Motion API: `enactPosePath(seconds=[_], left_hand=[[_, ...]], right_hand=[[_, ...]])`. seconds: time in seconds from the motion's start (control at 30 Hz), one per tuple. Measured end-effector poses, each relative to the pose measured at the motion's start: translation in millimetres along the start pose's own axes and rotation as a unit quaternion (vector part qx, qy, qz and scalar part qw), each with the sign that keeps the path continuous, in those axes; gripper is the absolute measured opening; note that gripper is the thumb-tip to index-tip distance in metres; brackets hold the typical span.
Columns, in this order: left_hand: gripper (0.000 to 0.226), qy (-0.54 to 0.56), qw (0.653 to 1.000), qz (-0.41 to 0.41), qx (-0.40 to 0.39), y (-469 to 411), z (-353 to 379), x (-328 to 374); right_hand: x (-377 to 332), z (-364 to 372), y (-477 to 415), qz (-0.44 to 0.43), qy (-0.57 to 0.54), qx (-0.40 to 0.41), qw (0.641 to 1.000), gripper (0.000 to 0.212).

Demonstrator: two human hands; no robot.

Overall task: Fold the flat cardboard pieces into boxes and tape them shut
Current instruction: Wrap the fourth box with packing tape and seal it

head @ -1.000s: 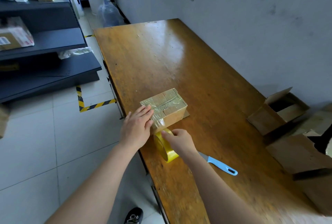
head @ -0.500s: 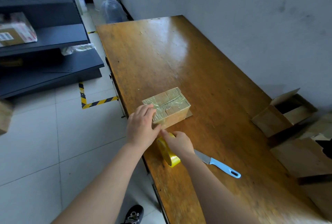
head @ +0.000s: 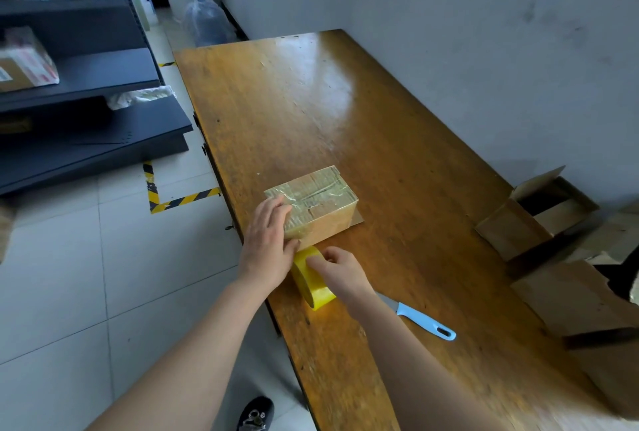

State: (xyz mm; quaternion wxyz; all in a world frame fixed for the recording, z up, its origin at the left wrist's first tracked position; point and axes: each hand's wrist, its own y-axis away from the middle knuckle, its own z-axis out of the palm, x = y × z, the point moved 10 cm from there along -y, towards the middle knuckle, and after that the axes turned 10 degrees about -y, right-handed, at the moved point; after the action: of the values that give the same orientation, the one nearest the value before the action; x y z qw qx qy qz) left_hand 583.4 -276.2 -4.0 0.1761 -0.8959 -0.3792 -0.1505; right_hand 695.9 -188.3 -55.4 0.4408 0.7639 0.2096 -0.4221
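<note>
On box [head: 323, 200], left fingers [head: 276, 211] flat, right fingers [head: 320, 259] curled round tape [head: 315, 289]

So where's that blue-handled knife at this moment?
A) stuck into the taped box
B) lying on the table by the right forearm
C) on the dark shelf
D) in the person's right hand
B: the blue-handled knife lies flat on the table with nothing holding it, its blade partly hidden by the right forearm, while the right hand grips the yellow tape roll.
</note>
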Motion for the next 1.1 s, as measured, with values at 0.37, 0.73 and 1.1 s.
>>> enactPosePath(seconds=[0.37,0.73,1.1], left_hand=[[0.05,0.373,0.847,-0.364,-0.105,83,67,-20],[0.027,0.484,0.747,-0.436,-0.13,75,84,-15],[0.034,0.542,0.7,-0.452,-0.107,77,86,-12]], right_hand=[[7,-21,4,-0.03,0.005,0.043,0.999,0.021],[81,-107,33,0.061,0.371,0.222,0.9,0.023],[-63,-57,65,-0.376,0.304,0.221,0.847,0.024]])
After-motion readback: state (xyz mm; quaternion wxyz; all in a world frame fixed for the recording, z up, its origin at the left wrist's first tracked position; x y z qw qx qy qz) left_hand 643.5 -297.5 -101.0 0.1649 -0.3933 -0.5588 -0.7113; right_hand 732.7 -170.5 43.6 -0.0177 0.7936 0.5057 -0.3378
